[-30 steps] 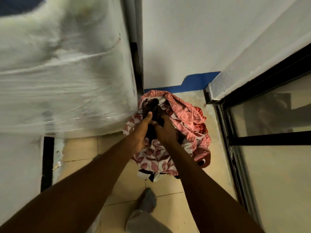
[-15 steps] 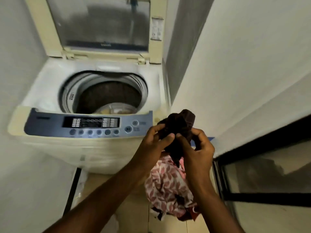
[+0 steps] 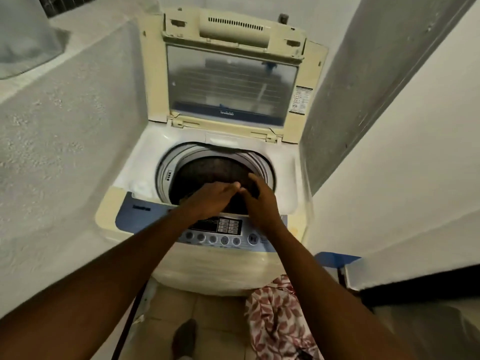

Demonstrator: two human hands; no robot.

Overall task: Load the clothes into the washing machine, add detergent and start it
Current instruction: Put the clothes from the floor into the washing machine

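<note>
The top-loading washing machine [image 3: 145,162] stands with its lid [image 3: 231,81] raised and its dark drum [image 3: 207,167] exposed. Both my hands hover over the front of the drum opening. My left hand [image 3: 210,197] lies flat with its fingers stretched toward the right. My right hand [image 3: 262,201] curls around a small dark garment [image 3: 253,189], which hangs into the drum mouth and is hard to separate from the dark drum. On the floor to the machine's right lies a heap of red-and-white patterned clothes [image 3: 275,318].
The blue control panel [image 3: 223,239] with its row of round buttons sits just below my wrists. A rough white wall [image 3: 65,152] closes in on the left, another wall [image 3: 389,152] on the right. A black door frame [image 3: 415,284] runs at lower right. My foot [image 3: 184,339] rests on the tiles.
I lifted the dark garment off the floor heap, carried it up and left, and brought both hands over the drum opening. My left hand has flattened out.
</note>
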